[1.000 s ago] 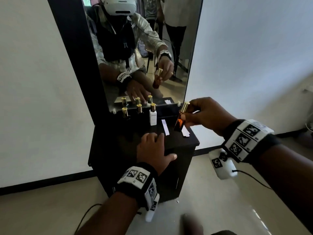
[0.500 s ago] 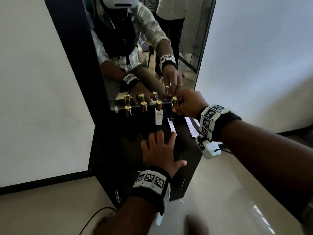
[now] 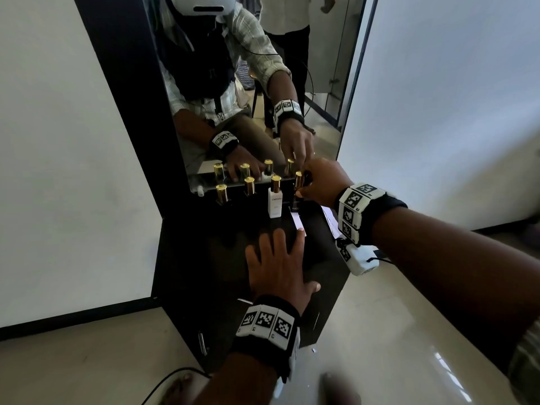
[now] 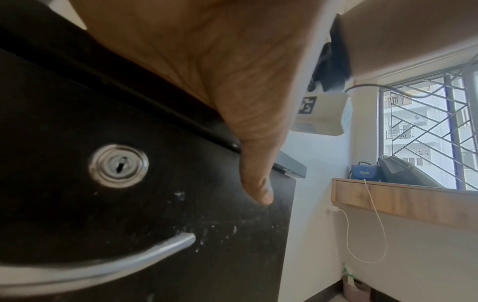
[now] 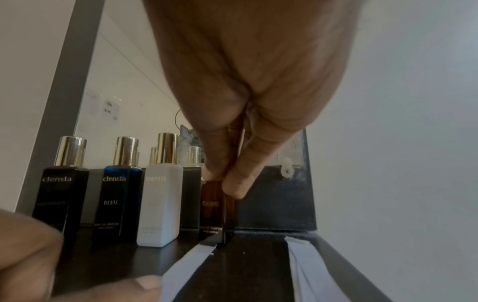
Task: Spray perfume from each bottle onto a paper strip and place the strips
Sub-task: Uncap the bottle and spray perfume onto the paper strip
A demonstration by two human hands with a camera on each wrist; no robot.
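- My right hand (image 3: 323,182) pinches the brown Ombre bottle (image 5: 216,212), now carried back from the cabinet's front edge and standing at the right end of the bottle row beside the white bottle (image 3: 275,204).
- My left hand (image 3: 279,266) stays flat, fingers spread, on the black cabinet top (image 3: 204,249), holding nothing.
- The paper strip (image 3: 298,222) lies in front of the Ombre bottle; spare strips (image 5: 308,271) lie right. I judge this bottle finished.

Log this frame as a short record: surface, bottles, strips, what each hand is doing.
surface: black cabinet below a mirror
bottles: four in a row at the mirror: black, blue, white, amber
strips: one in front of the amber bottle, more to its right
left hand: flat on the cabinet top, fingers spread
right hand: pinches the amber bottle near its top; bottle stands upright
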